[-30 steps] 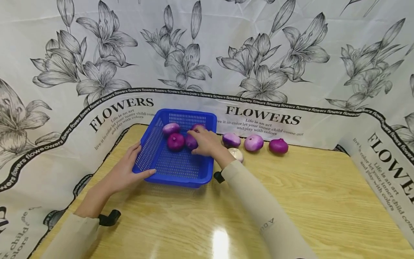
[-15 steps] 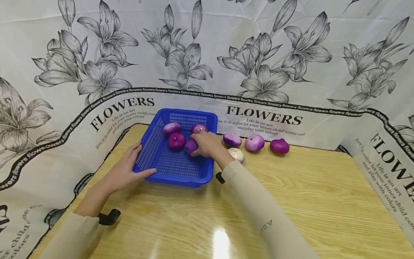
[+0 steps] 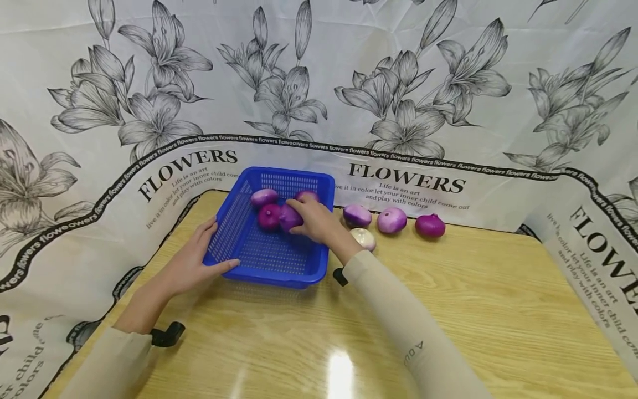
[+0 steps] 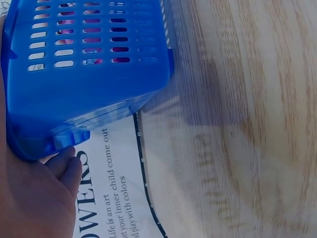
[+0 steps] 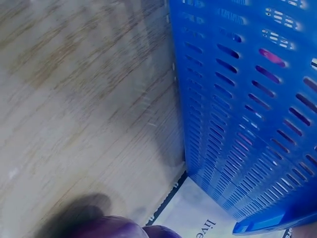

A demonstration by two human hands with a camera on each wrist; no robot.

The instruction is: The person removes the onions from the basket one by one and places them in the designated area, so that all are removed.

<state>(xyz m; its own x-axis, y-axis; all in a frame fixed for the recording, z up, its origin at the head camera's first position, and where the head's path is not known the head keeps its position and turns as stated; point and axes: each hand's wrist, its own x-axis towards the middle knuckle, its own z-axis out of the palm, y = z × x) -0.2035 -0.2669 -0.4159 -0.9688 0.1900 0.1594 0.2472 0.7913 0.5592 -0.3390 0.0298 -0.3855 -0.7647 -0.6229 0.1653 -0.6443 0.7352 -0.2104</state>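
Observation:
A blue slotted plastic basket (image 3: pixel 271 265) stands tilted away from square at the back left of the table. My left hand (image 3: pixel 191 266) grips its left rim, thumb over the near corner; the left wrist view has fingers curled at the rim. Inside the basket, my right hand (image 3: pixel 316 221) holds a purple onion (image 3: pixel 289 218) from its right side. That onion sits against a darker magenta onion (image 3: pixel 269 216). Behind them lie a purple-and-white onion (image 3: pixel 264 197) and another onion (image 3: pixel 306 196), partly hidden by my right hand.
To the right of the basket, along the back edge, are a purple-white onion (image 3: pixel 356 216), a lighter onion (image 3: pixel 391 220) and a magenta onion (image 3: pixel 430 226). A pale onion (image 3: pixel 364 239) lies nearer, beside my right wrist. A flower-printed cloth (image 3: pixel 408 133) rises behind the wooden table (image 3: pixel 473 293).
The onion in my right hand first came slightly nearer, then moved left and back, up against the magenta one. My left hand stays on the rim.

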